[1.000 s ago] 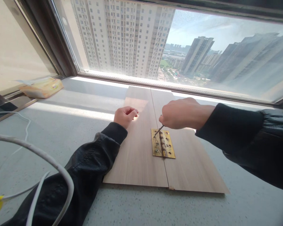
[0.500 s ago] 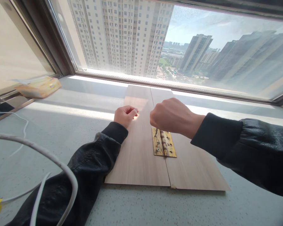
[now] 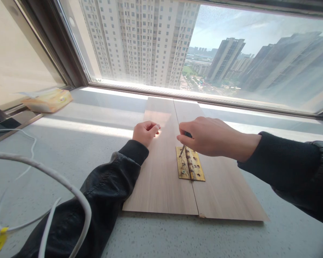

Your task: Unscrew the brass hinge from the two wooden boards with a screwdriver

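Note:
Two pale wooden boards (image 3: 158, 179) lie side by side on a grey speckled sill, joined by a brass hinge (image 3: 190, 167) across their seam. My right hand (image 3: 204, 136) is closed round a small screwdriver (image 3: 182, 149); its tip rests on the hinge's left leaf near the top. My left hand (image 3: 144, 132) is curled into a loose fist and rests on the left board, a little left of the hinge. What the fist holds, if anything, is hidden.
A yellow tissue pack (image 3: 47, 100) lies at the far left by the window frame. White cables (image 3: 43, 172) loop over the sill at the near left. The large window (image 3: 204, 53) runs along the back edge.
My right hand twisted over the hinge, rising into a fist half a second ago, then turned back so the screwdriver tip shows on the left leaf. The left hand stayed put.

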A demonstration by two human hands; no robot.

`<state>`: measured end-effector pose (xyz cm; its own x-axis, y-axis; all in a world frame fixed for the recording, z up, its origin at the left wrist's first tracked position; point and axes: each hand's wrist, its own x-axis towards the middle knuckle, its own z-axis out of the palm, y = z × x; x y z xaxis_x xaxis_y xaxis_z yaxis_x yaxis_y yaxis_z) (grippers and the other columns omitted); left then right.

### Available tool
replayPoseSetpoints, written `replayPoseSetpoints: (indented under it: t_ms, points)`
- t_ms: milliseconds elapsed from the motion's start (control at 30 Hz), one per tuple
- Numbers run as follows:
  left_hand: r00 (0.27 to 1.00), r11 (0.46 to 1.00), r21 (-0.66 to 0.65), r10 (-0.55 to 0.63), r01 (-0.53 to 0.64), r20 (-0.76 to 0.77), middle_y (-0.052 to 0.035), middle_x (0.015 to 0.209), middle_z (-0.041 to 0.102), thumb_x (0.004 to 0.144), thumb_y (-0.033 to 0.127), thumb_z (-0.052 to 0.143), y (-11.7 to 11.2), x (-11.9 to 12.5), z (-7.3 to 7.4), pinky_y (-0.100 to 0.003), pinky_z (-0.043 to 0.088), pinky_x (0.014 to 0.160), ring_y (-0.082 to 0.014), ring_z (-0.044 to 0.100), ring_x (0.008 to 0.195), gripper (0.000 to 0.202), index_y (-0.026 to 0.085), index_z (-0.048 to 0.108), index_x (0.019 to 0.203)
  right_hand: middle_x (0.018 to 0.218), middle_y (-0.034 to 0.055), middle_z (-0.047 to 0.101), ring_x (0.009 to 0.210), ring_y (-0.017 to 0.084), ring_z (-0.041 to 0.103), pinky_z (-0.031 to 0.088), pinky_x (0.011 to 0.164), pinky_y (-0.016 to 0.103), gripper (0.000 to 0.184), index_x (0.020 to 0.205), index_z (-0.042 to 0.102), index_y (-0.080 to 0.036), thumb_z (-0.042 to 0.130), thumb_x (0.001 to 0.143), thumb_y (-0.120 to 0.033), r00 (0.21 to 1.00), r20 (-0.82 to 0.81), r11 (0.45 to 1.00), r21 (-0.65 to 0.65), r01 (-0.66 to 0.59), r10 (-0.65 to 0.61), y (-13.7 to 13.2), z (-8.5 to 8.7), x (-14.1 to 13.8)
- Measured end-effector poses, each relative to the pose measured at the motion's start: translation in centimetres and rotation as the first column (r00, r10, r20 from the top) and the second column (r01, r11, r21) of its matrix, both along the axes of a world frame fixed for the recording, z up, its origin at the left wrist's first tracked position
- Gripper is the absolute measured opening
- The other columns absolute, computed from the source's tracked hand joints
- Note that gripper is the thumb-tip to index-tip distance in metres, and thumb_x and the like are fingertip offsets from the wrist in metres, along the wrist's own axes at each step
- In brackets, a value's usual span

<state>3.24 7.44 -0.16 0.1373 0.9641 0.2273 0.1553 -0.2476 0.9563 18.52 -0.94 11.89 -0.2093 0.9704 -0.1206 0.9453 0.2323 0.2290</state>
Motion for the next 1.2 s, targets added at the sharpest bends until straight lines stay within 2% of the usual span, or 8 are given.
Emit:
replayPoseSetpoints:
  t_ms: [167,267,533,733,800,933,1100,1200]
  points:
    - [1.0,1.0,0.01,0.003,-0.003,0.009,-0.0009,0.054,0.06,0.069,0.032,0.057,0.0,0.0,0.0,-0.022,0.044,0.052,-0.0103,0.053,0.048,0.022,0.013,0.067,0.066,0.061,0.009,0.054,0.051,0.018,0.047,0.028,0.046,0.03,0.051,0.063,0.053,-0.018,0.027,0.085,-0.055,0.994,0.06,0.995,-0.031,0.094,-0.092,0.2,0.4,-0.2]
    - [1.0,1.0,0.008,0.0,0.0,0.004,-0.0009,0.054,0.06,0.069,0.032,0.057,0.0,0.0,0.0,-0.022,0.044,0.051,-0.0102,0.053,0.048,0.022,0.013,0.067,0.066,0.062,0.0097,0.054,0.053,0.018,0.048,0.028,0.046,0.029,0.043,0.063,0.054,-0.017,0.033,0.085,-0.047,0.994,0.072,0.995,-0.037,0.091,-0.088,0.5,0.3,-0.3]
    - [1.0,1.0,0.003,0.009,-0.009,0.005,-0.0011,0.053,0.06,0.069,0.032,0.057,0.1,0.0,-0.1,-0.022,0.043,0.051,-0.0102,0.052,0.048,0.021,0.013,0.067,0.065,0.062,0.0021,0.05,0.048,0.01,0.037,0.024,0.045,0.025,0.022,0.074,0.049,-0.019,0.04,0.085,-0.036,0.975,-0.075,0.964,-0.149,-0.218,0.209,1.1,0.3,0.0]
    - [1.0,1.0,-0.002,0.004,-0.004,0.016,-0.0013,0.054,0.061,0.069,0.031,0.056,-0.1,0.0,0.2,-0.021,0.043,0.051,-0.0104,0.053,0.048,0.021,0.013,0.067,0.065,0.064,0.0004,0.05,0.055,0.011,0.042,0.029,0.053,0.025,0.017,0.072,0.049,-0.019,0.043,0.085,-0.028,0.888,-0.25,0.873,-0.212,-0.439,0.386,1.0,0.8,1.3]
    - [1.0,1.0,0.002,0.003,-0.003,0.013,-0.0012,0.054,0.061,0.069,0.031,0.056,-0.1,0.0,0.2,-0.022,0.044,0.051,-0.0103,0.053,0.048,0.021,0.013,0.067,0.065,0.067,0.0012,0.053,0.056,0.012,0.044,0.029,0.053,0.025,0.015,0.075,0.053,-0.02,0.045,0.083,-0.03,0.911,-0.238,0.894,-0.225,-0.388,0.336,0.9,0.9,1.3]
    - [1.0,1.0,0.012,0.008,-0.008,0.001,-0.0013,0.054,0.061,0.07,0.031,0.056,0.0,0.0,0.1,-0.022,0.044,0.052,-0.0106,0.053,0.049,0.022,0.013,0.067,0.066,0.064,0.004,0.056,0.051,0.014,0.044,0.026,0.047,0.027,0.03,0.077,0.057,-0.021,0.037,0.085,-0.041,0.994,-0.089,0.984,-0.165,-0.073,0.059,0.5,0.7,0.6]
    - [1.0,1.0,0.013,0.009,-0.009,0.0,-0.0011,0.054,0.06,0.07,0.031,0.057,0.0,0.0,0.0,-0.022,0.043,0.051,-0.0104,0.053,0.049,0.022,0.013,0.067,0.066,0.063,0.0095,0.055,0.051,0.016,0.045,0.026,0.046,0.029,0.034,0.06,0.053,-0.017,0.034,0.083,-0.033,0.988,0.069,0.987,-0.07,0.144,-0.139,0.5,0.3,0.1]
    - [1.0,1.0,0.012,0.008,-0.009,0.008,-0.001,0.054,0.06,0.069,0.031,0.057,0.0,0.0,0.1,-0.022,0.043,0.051,-0.0102,0.052,0.048,0.021,0.013,0.067,0.066,0.065,0.0099,0.056,0.052,0.016,0.046,0.028,0.047,0.029,0.03,0.061,0.053,-0.016,0.036,0.082,-0.03,0.989,0.055,0.984,-0.109,0.142,-0.136,0.7,0.2,0.0]
